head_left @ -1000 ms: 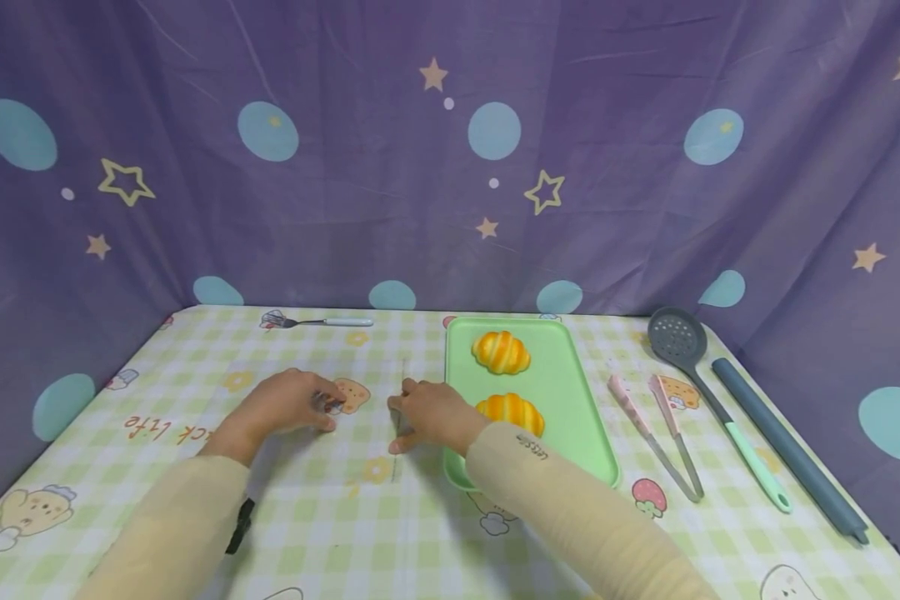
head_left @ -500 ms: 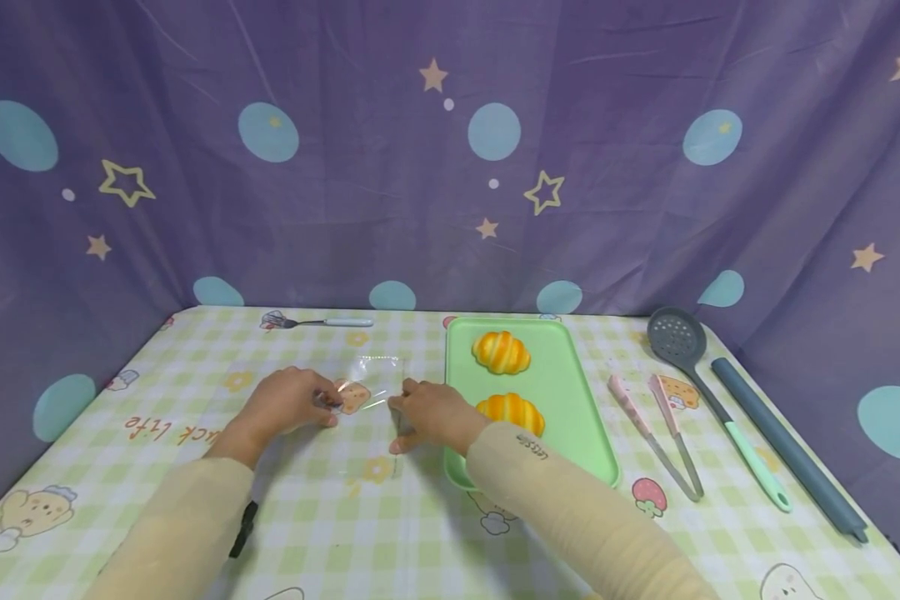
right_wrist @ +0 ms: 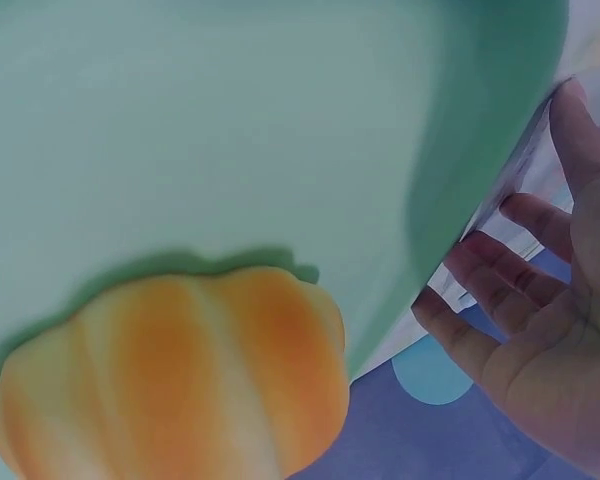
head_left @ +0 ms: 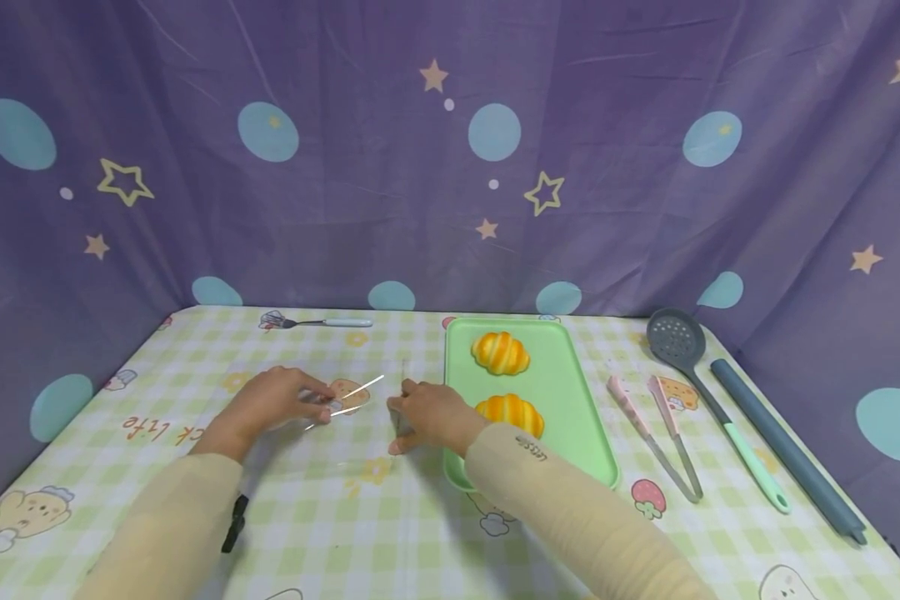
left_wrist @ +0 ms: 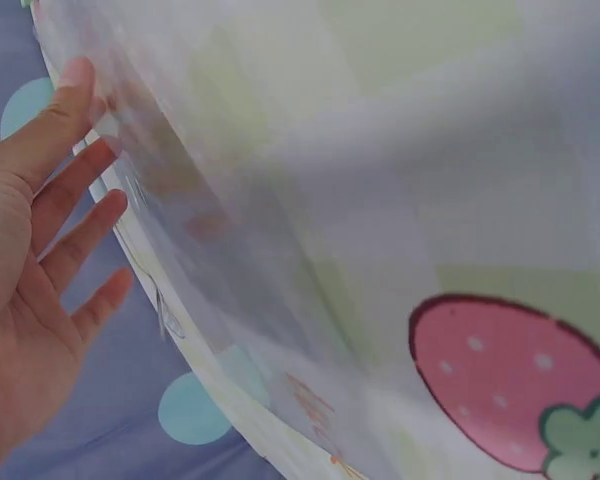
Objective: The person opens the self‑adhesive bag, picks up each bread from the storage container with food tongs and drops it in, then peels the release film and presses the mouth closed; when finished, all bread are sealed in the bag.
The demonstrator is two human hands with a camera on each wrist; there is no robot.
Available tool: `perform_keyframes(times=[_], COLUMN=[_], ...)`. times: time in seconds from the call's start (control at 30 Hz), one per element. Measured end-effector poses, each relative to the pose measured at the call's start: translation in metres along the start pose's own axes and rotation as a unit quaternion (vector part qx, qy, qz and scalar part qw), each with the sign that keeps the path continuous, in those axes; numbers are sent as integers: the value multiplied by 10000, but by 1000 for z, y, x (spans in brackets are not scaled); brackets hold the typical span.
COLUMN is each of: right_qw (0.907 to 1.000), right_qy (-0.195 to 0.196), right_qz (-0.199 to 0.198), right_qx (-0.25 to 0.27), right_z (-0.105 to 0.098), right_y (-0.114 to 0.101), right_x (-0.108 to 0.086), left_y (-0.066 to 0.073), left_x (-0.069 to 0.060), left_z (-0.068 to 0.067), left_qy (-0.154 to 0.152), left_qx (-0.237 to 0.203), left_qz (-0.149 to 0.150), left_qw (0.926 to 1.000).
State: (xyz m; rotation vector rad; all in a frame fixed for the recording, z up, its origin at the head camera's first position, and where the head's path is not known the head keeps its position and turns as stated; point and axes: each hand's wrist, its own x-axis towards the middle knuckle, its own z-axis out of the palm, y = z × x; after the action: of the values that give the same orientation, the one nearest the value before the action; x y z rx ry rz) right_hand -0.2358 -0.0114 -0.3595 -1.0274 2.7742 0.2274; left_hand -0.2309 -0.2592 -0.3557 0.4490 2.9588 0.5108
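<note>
Left grip (head_left: 285, 398) is narrow, thumb and forefinger pinching the clear plastic film (head_left: 360, 408), and that film is just left of the green tray (head_left: 558, 383), catching bright streaks of light; over to the right grip (head_left: 431, 417), fairly wide, thumb spread from the fingers, touching the film's edge right beside the tray's left rim. The film is so transparent that much of its outline is hard to tell, and the cartoon prints of the worktop (head_left: 330, 542) show straight through it. The right sleeve (head_left: 577, 508), with dark lettering near the cuff, slants across the tray's near part, while the left sleeve (head_left: 165, 525) comes in well left of the tray, a black strap (head_left: 235, 525) showing under it. And on the tray itself, two croissants: the far croissant (head_left: 500, 353) in full view on the tray's left half, the near croissant (head_left: 512, 413) in front of it, partly covered by the right wrist in the head view. Beyond the film, to the tray's far left, there's a fork (head_left: 345, 322), tines pointing away from the tray. Right of the tray we go: pink-tipped tongs (head_left: 635, 414) nearest to it, legs spread, then a grey skimmer (head_left: 708, 397) with a mint handle, and farthest from the tray a dark blue-grey rod (head_left: 787, 450). Behind the tray, a purple curtain (head_left: 375, 167) with stars and blue spots
</note>
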Motion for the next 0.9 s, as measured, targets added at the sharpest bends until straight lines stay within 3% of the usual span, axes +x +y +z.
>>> perform_keyframes(times=[0.17,0.37,0.63,0.9], right_qw=[9999,9999,10000,9998], right_qy=[-100,-131,-52,48], right_qz=[47,51,-7,-17], right_qx=[0,-16,-59,-206], right_z=[1,1,1,2], right_y=[-1,-1,0,0], right_x=[2,3,2,2], left_y=[-3,-6,-5,-5], left_x=[-1,-1,2,0], left_z=[0,0,4,-1], left_qy=[82,354,686,596], left_qx=[58,536,847,961], left_qz=[53,211,215,241], left_qw=[9999,9977,9938,9933])
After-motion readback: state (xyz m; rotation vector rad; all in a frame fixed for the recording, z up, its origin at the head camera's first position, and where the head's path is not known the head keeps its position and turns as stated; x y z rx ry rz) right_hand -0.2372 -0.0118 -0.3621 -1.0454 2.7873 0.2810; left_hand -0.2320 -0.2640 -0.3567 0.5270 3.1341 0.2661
